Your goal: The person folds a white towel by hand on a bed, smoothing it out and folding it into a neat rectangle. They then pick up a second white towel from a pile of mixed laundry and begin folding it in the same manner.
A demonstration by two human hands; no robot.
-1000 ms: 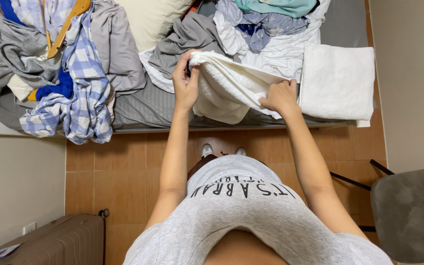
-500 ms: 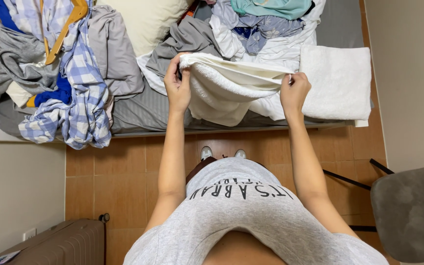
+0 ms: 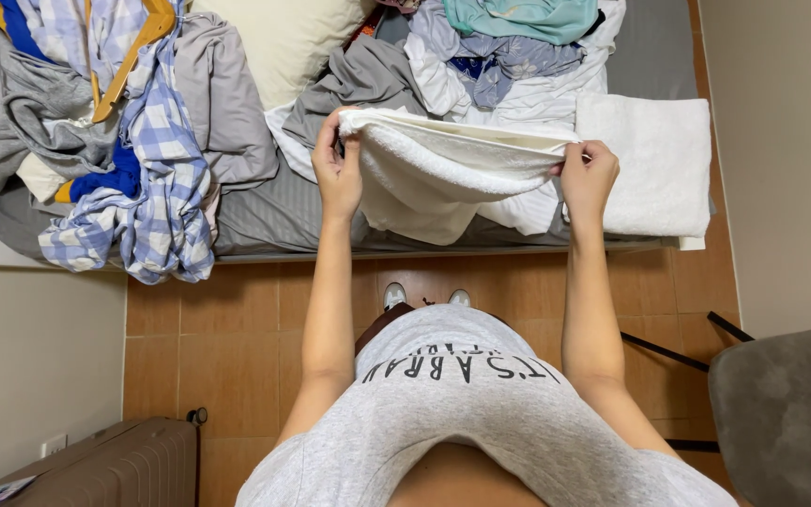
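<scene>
A big bed [image 3: 650, 56] with a grey sheet is lying across the top, and it is carrying piles of clothes. A blue and white checked shirt [image 3: 157, 202] is hanging over the bed's edge on the left, near a wooden hanger [image 3: 133, 52]. A cream pillow [image 3: 283, 38] is sitting behind the clothes. A folded white towel [image 3: 654, 164] is resting on the bed on the right. A grey chair [image 3: 786, 413] is standing on the brown tile floor [image 3: 227, 347].

The person is holding a white towel [image 3: 443, 164] up over the bed's edge, stretched out between both hands. The left hand [image 3: 338, 164] is pinching one top corner in a tight grip. The right hand [image 3: 589, 174] is pinching the other corner in a tight grip. The rest of the towel is sagging down between them.
</scene>
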